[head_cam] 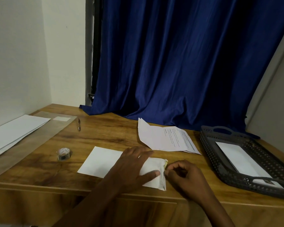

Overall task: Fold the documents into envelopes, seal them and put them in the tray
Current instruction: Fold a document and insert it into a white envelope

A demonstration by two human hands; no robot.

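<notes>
A white envelope (102, 163) lies flat near the front edge of the wooden desk. My left hand (134, 166) presses flat on its right half, fingers spread. My right hand (184, 176) pinches the flap at the envelope's right end, where a yellowish strip shows. Behind them lies a loose stack of printed documents (167, 138). A dark perforated tray (220, 166) stands at the right, with a white envelope (241, 159) lying inside it. A small roll of stickers (63, 154) sits left of the envelope.
A pile of blank envelopes (15, 135) rests on a clear plastic sleeve (39, 140) at the far left. A pen (79, 124) lies behind the roll. A blue curtain (179, 63) hangs down onto the back of the desk.
</notes>
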